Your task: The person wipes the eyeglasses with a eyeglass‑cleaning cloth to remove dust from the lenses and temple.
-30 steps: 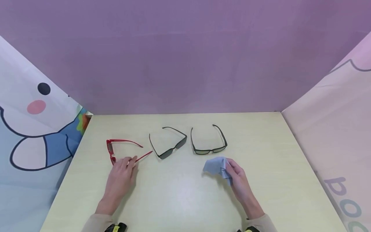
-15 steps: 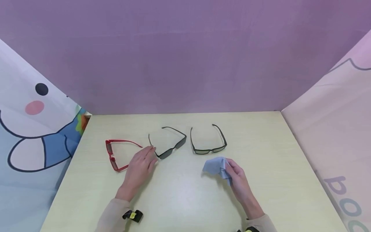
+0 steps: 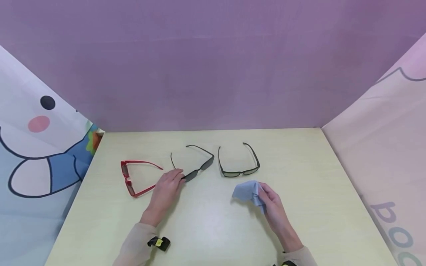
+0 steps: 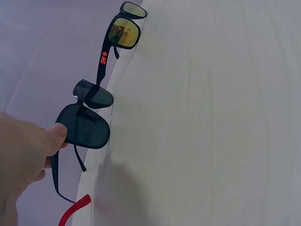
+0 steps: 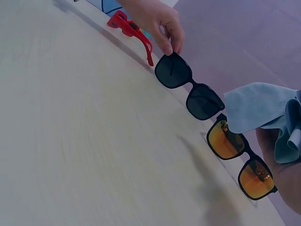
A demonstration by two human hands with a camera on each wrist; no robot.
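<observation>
My left hand [image 3: 165, 192] pinches the near-left corner of the middle black sunglasses [image 3: 200, 169], thumb at the dark lens [image 4: 87, 127] and fingers behind the frame. Their temples are unfolded and they rest on the table. Just left of that hand lies a pair of red sunglasses [image 3: 129, 183], arms spread, one arm tip hidden by the hand in the head view. My right hand [image 3: 274, 207] holds a light blue cloth [image 3: 247, 191] above the table. Beyond the cloth stands another black pair with orange-yellow mirrored lenses [image 5: 225, 140], touched by neither hand.
The pale wooden table [image 3: 213, 229] ends at a purple backdrop [image 3: 213, 74] at the back. Printed cloth panels flank both sides, the left one [image 3: 26, 166] with a cartoon figure. A black strap device [image 3: 159, 243] sits on the left wrist.
My left hand has left the red sunglasses, moved right and taken hold of the middle black pair's corner. The right hand with the cloth has stayed almost still.
</observation>
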